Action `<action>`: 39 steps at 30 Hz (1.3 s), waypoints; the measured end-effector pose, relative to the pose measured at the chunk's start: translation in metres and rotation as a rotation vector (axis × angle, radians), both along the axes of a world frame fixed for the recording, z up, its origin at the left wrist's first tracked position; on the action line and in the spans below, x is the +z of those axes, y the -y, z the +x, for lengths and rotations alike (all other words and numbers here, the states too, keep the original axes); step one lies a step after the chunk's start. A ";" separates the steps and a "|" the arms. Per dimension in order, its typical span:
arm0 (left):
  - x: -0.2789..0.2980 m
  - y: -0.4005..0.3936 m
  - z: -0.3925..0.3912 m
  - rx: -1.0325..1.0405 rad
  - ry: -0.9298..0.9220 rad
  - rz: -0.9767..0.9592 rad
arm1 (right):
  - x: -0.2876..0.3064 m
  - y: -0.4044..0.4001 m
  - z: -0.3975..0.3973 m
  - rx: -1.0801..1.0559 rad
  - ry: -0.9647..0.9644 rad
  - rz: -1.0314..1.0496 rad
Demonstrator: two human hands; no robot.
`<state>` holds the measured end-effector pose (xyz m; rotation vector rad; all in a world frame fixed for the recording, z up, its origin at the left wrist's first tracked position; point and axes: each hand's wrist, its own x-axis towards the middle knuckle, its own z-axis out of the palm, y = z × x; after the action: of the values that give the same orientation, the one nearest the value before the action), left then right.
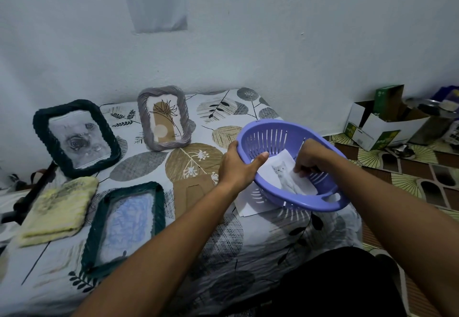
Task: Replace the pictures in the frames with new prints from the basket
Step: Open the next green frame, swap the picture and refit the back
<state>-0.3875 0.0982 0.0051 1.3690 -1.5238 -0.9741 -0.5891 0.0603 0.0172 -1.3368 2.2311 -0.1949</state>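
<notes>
Fingers: those of the right hand (309, 158) are curled inside the basket, pinching the near edge of a cat print (285, 175); those of the left hand (236, 163) grip the basket's left rim, thumb lying over the edge and reaching inward.

Bed (223, 242): covered in a white sheet with a leaf and circle pattern, set against a pale wall; it carries all items below.

Basket (278, 135): purple, slotted plastic, tilted toward the person and held above the bed's right side. Holds the cat print and more white paper beneath it.

Green frame, flat (159, 207): lies face up at the near left, a bluish picture inside.

Dark frame, standing (42, 130): leans upright at the far left, showing a grey rose picture.

Grey frame, standing (183, 117): upright near the wall, centre, with a brown botanical print.

Yellow cloth (57, 212): folded, left of the flat frame.

Cardboard backing (191, 192): brown, with a cut stand flap, lying between the flat frame and the basket.

Loose white sheets (246, 207): on the bed, partly beneath the basket.

Paper notice (156, 6): stuck on the wall above.

Cardboard boxes (382, 127): on the floor to the right.
</notes>
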 end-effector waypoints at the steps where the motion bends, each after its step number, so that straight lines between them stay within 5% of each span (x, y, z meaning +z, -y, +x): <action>1: 0.000 0.000 0.000 -0.001 0.003 -0.002 | 0.000 0.000 0.000 -0.004 0.001 -0.016; 6: 0.003 -0.003 0.000 0.004 0.014 0.003 | 0.009 -0.004 -0.001 0.030 -0.039 -0.069; 12: 0.013 -0.004 0.003 0.030 0.037 0.011 | 0.037 -0.016 -0.001 0.009 0.138 -0.201; 19: 0.041 -0.007 -0.002 0.049 0.122 -0.197 | 0.067 -0.027 0.006 -0.036 0.276 -0.327; 24: 0.059 -0.018 -0.006 -0.087 -0.030 -0.174 | 0.082 -0.036 0.018 -0.067 0.418 -0.388; 32: 0.087 -0.023 -0.008 -0.225 -0.568 0.251 | 0.111 -0.054 0.059 0.080 0.650 -0.449; 39: 0.088 -0.019 0.036 -0.096 -0.686 0.175 | 0.120 -0.064 0.115 0.187 0.677 -0.462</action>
<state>-0.3518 0.1174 0.0932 0.9276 -1.0019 -1.4772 -0.4739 0.1244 0.1368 -1.4158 1.5271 -0.9818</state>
